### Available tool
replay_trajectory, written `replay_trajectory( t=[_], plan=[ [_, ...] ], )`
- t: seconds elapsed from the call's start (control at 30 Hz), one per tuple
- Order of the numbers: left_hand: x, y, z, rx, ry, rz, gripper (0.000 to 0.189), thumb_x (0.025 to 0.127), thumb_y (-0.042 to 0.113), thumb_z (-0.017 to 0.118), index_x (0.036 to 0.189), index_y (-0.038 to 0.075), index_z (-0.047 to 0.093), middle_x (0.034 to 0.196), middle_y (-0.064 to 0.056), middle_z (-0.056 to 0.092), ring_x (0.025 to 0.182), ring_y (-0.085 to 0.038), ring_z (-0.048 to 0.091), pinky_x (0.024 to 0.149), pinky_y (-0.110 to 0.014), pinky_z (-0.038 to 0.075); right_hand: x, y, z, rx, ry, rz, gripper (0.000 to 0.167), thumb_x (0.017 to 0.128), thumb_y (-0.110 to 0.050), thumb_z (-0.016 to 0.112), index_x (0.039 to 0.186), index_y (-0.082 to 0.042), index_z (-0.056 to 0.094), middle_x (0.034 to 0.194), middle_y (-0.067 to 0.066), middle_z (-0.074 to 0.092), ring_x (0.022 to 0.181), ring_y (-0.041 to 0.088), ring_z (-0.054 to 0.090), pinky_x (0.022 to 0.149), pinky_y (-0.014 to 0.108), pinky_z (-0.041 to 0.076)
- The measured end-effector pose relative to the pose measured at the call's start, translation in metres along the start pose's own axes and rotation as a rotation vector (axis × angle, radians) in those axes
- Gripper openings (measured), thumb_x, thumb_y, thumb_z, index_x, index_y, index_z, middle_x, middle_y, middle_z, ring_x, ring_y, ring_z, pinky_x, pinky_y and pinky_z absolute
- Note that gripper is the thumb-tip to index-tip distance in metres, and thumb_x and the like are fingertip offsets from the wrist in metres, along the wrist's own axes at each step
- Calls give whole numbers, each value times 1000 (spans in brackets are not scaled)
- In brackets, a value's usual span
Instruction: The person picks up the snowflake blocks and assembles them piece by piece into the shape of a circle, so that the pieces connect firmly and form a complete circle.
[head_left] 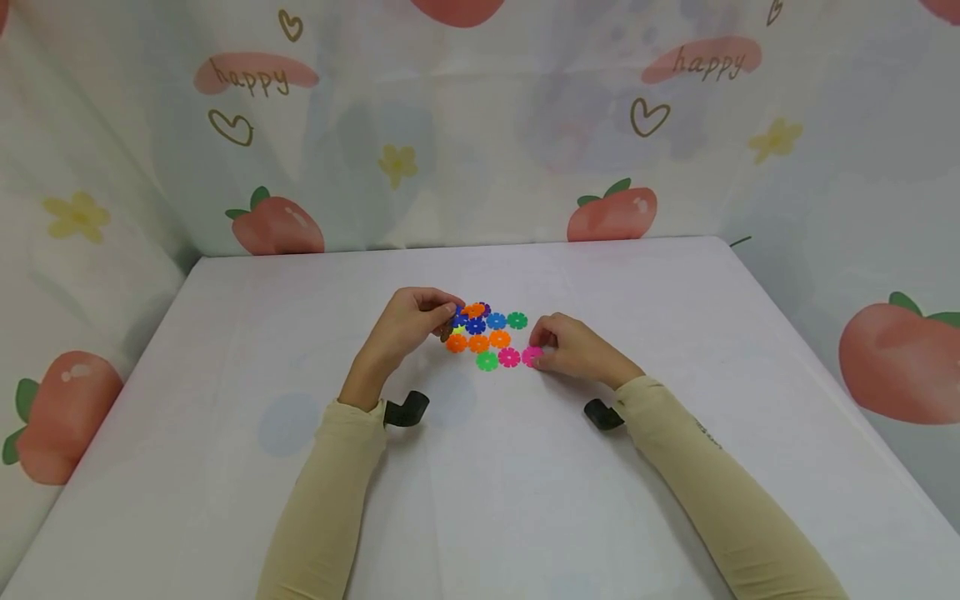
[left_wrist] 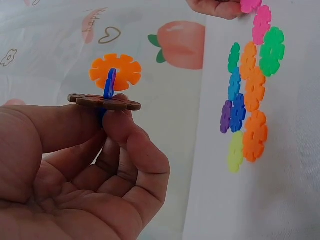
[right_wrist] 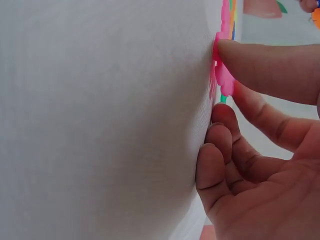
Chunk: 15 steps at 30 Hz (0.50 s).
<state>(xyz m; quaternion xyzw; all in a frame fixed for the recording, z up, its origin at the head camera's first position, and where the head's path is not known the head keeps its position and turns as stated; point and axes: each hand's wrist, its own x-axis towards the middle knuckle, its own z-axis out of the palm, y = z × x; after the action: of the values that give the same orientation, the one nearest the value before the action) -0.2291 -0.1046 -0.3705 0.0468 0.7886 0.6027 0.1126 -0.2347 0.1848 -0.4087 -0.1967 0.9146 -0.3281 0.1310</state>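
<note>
Presently, left hand (head_left: 405,325): at nine o'clock of the group, we see thumb and forefinger closed in a pinch on a joined piece, made of a brown disc (left_wrist: 82,101), a blue disc (left_wrist: 108,90) standing across it, and an orange disc (left_wrist: 100,72) beyond.
Right hand (head_left: 577,346): at three o'clock, thumb and forefinger pinch the outer pink disc (head_left: 531,357), at the group's four o'clock end; whether it is raised we cannot tell.
Risk at the joined piece: we judge that a harder squeeze or sideways knock could twist the blue disc loose in its slots.
Risk at the pink disc: its thin rim offers little purchase; a slip could push it into the inner pink disc (head_left: 509,357).
Flat neighbours: we find a light green disc (head_left: 487,361) at six o'clock and a dark green disc (head_left: 517,320) at two.
Obstruction: from the head, the joined piece and left fingers partly cover a yellow-green disc (left_wrist: 235,152).
Surroundings: black wrist pieces (head_left: 407,410) sit at eight and four o'clock; printed cloth (head_left: 480,167) hangs at twelve.
</note>
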Motion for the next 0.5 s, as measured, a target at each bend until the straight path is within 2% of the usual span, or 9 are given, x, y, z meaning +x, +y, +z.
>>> replay_trajectory(
  t=[0.13,0.23,0.4,0.5],
  plan=[
    [0,1,0,3,1,-2,21,110,10,62,122,1,77,112,-13,75,94,-26,67,87,-31,56,0,-1,-1,20,26,48,19,96,-3,76,107,-3,61,96,10,61,94,29,58,82,37,52],
    [0,1,0,6,2,-9,21,110,10,62,122,1,77,113,-12,75,94,-26,67,88,-31,56,0,-1,-2,30,67,70,20,97,-4,76,109,-3,60,98,11,63,96,30,60,84,38,54],
    [-1,1,1,6,-8,-15,21,110,10,63,123,1,77,115,-16,74,93,-26,66,86,-32,56,2,-1,-2,75,146,64,17,98,-2,73,113,-2,66,100,12,66,95,30,62,85,38,55],
    [-1,0,1,10,-16,-12,21,109,9,63,123,1,76,114,-16,74,92,-25,65,87,-33,56,3,-3,-4,147,184,53,17,99,-2,71,116,-2,71,99,12,69,91,29,65,81,35,56]
  ],
)
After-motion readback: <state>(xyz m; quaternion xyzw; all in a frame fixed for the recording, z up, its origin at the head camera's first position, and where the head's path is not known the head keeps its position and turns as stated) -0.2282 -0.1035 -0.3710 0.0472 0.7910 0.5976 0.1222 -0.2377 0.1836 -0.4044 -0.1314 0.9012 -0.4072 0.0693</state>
